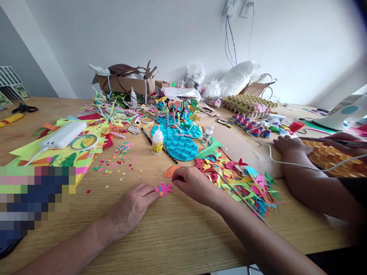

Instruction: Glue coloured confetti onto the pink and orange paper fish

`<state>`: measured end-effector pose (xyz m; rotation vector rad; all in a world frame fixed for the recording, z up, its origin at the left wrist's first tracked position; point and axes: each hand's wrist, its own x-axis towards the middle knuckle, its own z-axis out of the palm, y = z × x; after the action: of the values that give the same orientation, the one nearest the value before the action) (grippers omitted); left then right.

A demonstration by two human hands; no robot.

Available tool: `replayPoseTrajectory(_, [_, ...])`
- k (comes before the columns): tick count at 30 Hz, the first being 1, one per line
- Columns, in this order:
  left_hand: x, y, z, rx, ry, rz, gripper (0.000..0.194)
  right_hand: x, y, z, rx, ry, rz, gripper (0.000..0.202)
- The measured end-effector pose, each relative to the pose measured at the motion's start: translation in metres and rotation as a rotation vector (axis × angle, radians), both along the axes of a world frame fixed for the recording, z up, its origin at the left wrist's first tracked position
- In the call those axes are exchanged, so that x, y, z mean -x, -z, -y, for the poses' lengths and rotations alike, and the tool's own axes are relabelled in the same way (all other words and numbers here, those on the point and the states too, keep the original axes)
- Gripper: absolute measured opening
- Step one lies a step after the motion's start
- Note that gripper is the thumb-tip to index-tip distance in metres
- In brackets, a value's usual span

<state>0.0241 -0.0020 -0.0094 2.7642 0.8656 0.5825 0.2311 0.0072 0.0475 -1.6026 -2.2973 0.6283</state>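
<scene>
Two bare hands, one pink paper fish [164,190] between them, low over the worktop [172,236]. Long axis runs roughly left to right, tail toward the right hand [197,187], other end at the left hand [132,206]. Left is nearer: fingers together, gripping the fish's left end. Right: thumb and fingers curled in just beside the tail (can't tell if they meet or pinch a scrap). Orange paper fish [169,172] lies just beyond the right fingertips; glue bottle with yellow label [157,142] stands farther back, upright.
</scene>
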Motion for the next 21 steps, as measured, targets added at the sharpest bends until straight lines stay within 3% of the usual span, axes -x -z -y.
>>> replayPoseTrajectory(8, [0.0,-0.004,-0.002,-0.004,0.007,0.011,0.03,0.012,0.006,0.001,0.066,-0.086,-0.018,0.019])
replayPoseTrajectory(13, [0.005,-0.021,0.002,0.051,-0.005,-0.051,0.032,0.021,0.001,0.0,0.068,-0.1,-0.016,0.018])
replayPoseTrajectory(17, [0.036,-0.041,-0.008,0.103,-0.155,-0.12,0.03,0.015,-0.001,0.005,0.016,-0.132,-0.095,0.018])
replayPoseTrajectory(21, [0.084,-0.058,-0.036,0.179,-0.404,-0.255,0.024,0.01,-0.004,0.012,-0.031,-0.13,-0.142,0.017])
